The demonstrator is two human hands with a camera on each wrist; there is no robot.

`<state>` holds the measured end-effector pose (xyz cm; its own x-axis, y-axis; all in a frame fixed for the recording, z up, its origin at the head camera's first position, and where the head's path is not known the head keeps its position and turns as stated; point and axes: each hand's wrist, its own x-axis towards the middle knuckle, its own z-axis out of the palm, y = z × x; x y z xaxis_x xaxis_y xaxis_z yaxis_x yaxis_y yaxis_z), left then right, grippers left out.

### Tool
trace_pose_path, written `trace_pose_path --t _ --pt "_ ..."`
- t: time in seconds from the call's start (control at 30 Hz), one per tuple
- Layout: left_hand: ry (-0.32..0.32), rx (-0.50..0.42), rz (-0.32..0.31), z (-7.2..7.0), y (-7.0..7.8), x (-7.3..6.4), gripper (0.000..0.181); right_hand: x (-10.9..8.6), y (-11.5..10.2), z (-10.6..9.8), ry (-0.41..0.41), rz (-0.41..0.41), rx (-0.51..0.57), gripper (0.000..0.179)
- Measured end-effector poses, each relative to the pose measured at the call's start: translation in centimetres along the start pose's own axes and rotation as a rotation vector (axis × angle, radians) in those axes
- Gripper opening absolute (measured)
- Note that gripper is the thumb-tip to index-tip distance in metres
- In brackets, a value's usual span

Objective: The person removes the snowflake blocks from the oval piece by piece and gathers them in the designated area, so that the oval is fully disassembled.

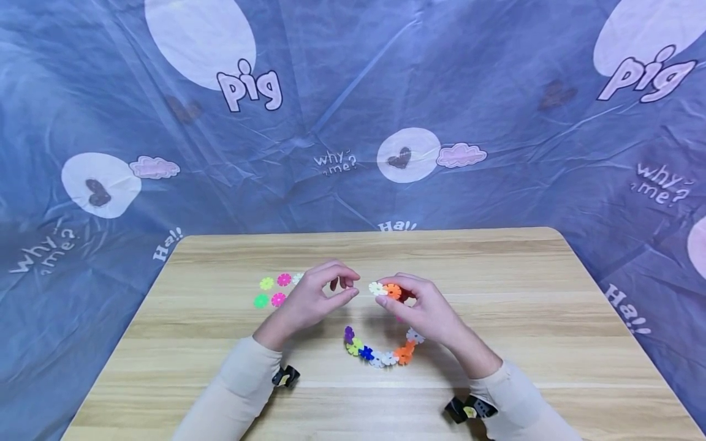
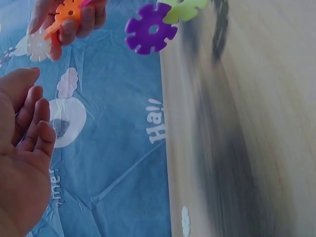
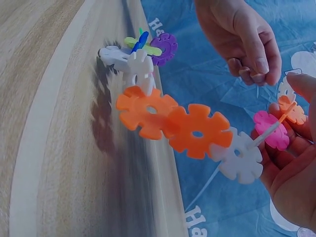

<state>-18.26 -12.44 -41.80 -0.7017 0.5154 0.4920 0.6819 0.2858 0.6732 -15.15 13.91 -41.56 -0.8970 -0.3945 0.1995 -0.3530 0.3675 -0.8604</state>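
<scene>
Below the centre of the head frame, a curved chain of notched plastic discs sweeps from a purple disc at its left end round to a white disc at its upper end. The right hand pinches the chain near that upper end, at the orange disc beside the white one. Facing it, the left hand holds nothing, its fingers loosely bent, apart from the chain. Left of centre, loose discs in yellow-green, green, pink and white lie on the wooden table. Blue printed cloth fills the upper frame.
</scene>
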Motion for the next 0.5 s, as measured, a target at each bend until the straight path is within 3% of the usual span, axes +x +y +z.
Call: trace_pose_path --t 0.5 --pt "-0.007 -0.012 0.129 1.2 0.1 0.4 0.021 0.1 -0.1 0.1 0.000 -0.038 -0.029 0.025"
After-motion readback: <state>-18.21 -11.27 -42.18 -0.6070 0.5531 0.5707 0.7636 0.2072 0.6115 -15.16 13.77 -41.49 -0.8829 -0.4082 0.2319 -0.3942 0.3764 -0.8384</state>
